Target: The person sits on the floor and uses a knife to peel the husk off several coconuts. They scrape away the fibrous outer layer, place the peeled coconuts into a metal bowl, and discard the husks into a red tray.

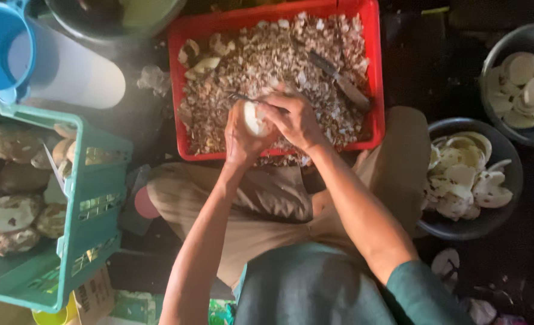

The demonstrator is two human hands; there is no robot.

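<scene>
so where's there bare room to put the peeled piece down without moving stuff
Little. A dark floor strip runs between the red crate and the far metal bowl. Another patch lies below the near bowl. The crate is heaped with peelings, both bowls with white pieces, and the green crate with unpeeled ones.

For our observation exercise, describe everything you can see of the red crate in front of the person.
The red crate is a shallow rectangular tray, plastic by its look, lying flat on the dark ground just beyond the seated person's knees. It is filled nearly to the rim with brown and white shavings; a few larger pale pieces sit near its far left corner. A knife lies on the heap at the right. Both hands work over its near edge, the left hand holding a white peeled piece.
</scene>
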